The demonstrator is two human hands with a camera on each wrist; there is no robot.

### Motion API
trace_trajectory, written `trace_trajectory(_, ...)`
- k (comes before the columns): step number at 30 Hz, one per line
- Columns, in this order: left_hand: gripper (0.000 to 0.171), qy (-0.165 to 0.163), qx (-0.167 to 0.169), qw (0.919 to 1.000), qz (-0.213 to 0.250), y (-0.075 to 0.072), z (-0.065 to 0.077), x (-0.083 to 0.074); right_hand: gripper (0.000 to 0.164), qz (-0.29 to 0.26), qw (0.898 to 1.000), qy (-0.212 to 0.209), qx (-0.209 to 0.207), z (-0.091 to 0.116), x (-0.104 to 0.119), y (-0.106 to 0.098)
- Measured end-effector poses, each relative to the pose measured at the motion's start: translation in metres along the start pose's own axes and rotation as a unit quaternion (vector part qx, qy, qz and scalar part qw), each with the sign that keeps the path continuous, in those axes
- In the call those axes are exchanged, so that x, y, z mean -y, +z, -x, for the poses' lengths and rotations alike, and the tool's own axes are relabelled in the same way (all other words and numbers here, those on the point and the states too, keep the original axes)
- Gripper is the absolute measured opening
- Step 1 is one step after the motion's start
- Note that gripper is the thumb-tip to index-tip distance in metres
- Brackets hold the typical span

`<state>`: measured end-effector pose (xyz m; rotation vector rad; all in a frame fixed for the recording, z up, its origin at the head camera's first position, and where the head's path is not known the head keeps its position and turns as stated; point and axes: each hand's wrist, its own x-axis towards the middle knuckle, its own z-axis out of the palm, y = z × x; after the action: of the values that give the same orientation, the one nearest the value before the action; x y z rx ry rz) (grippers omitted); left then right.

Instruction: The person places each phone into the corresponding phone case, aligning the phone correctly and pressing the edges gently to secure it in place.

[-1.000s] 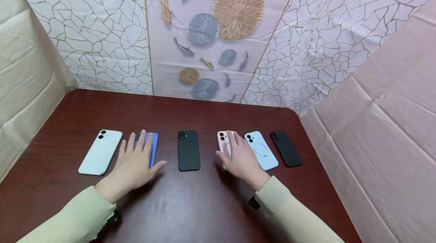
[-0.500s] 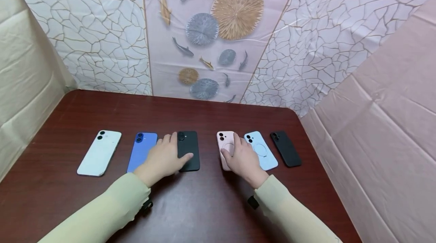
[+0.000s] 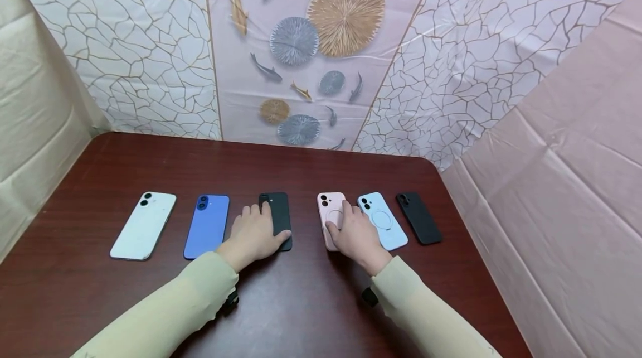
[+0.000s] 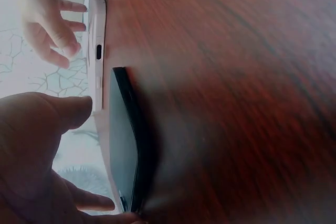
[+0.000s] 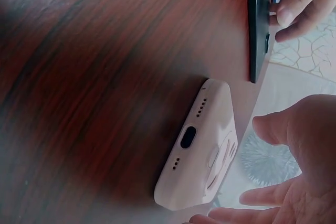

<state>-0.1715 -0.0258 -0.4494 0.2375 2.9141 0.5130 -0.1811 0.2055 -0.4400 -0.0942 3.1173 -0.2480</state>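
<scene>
We see the left hand (image 3: 254,235) over the middle black phone (image 3: 281,213), the right hand (image 3: 359,236) over the pink phone (image 3: 331,216), both loosely spread, gripping nothing, the blue phone (image 3: 207,228) and pale-blue phone (image 3: 388,226) near.

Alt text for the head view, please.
A person's left hand partly covers a black phone, the right hand a pink phone, on a reddish table. A white phone and blue phone lie at left; a pale-blue phone and second black phone at right.

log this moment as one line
left hand: at inner black phone | right hand: at pink phone | white phone, deep-blue phone: on table
</scene>
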Motion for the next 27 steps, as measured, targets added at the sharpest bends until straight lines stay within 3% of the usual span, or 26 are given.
trace_trajectory(7, 0.097, -0.003, -0.01, 0.9998, -0.015, 0.007, -0.005, -0.006, 0.068, 0.013, 1.0, -0.007, -0.001, -0.001, 0.003, 0.001)
trace_trajectory(14, 0.101, -0.01, 0.0, 0.9991, -0.042, 0.01, -0.005, -0.01, 0.065, 0.018, 1.0, -0.01, 0.004, -0.003, 0.003, 0.004)
trace_trajectory(27, 0.08, 0.02, 0.007, 0.9994, -0.026, 0.008, 0.0, -0.009, 0.068, 0.027, 0.999, -0.009, 0.014, -0.007, 0.0, 0.006)
